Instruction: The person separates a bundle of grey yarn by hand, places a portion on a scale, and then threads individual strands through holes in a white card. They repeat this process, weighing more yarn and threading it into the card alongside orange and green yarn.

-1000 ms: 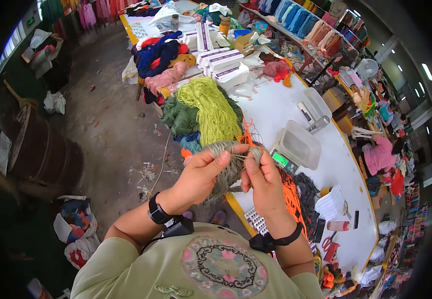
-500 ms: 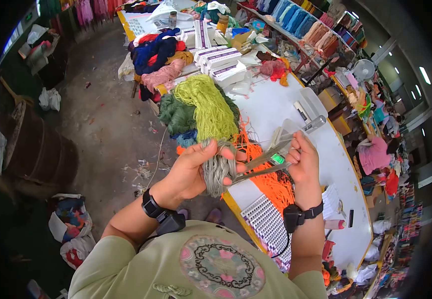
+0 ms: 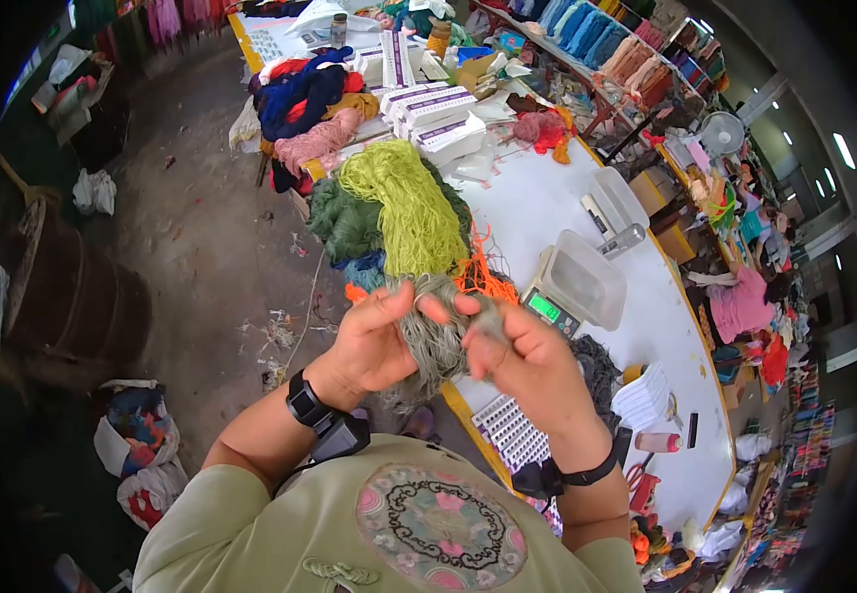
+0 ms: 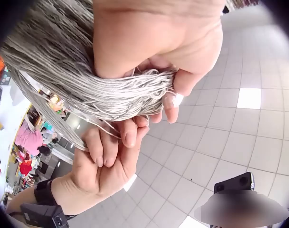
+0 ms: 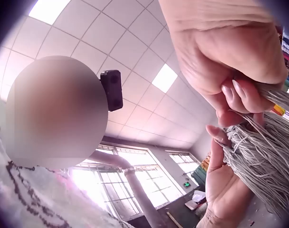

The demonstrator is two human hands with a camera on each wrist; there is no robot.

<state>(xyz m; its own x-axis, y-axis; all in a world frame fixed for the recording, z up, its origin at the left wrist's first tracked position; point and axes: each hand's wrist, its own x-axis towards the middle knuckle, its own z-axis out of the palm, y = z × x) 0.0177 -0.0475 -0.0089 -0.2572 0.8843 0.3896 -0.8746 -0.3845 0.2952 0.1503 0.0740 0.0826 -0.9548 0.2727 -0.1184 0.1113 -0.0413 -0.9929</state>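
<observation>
A grey yarn skein (image 3: 435, 346) hangs from the left hand (image 3: 374, 341), whose thumb and fingers are curled round its upper part. In the left wrist view the skein (image 4: 87, 85) passes through the left hand (image 4: 158, 38), and the right hand (image 4: 106, 156) grips a thinner bundle of strands just beneath. The right wrist view has the right hand (image 5: 234, 52) with fingers curled round grey strands, close against the skein (image 5: 263, 156) and the left hand (image 5: 225, 190). Seen from the head, the right hand (image 3: 527, 366) is partly blurred.
Yellow-green yarn (image 3: 404, 208) lies over dark green yarn (image 3: 344, 222) at the table edge. Orange yarn (image 3: 483, 272), a scale with a green display (image 3: 545, 306) and a clear plastic tub (image 3: 586, 282) are beyond the hands. A rusty barrel (image 3: 78, 296) stands at the left.
Half a second ago the right hand held strands stretched out to the right; it has come back beside the left hand. The left hand still holds the skein.
</observation>
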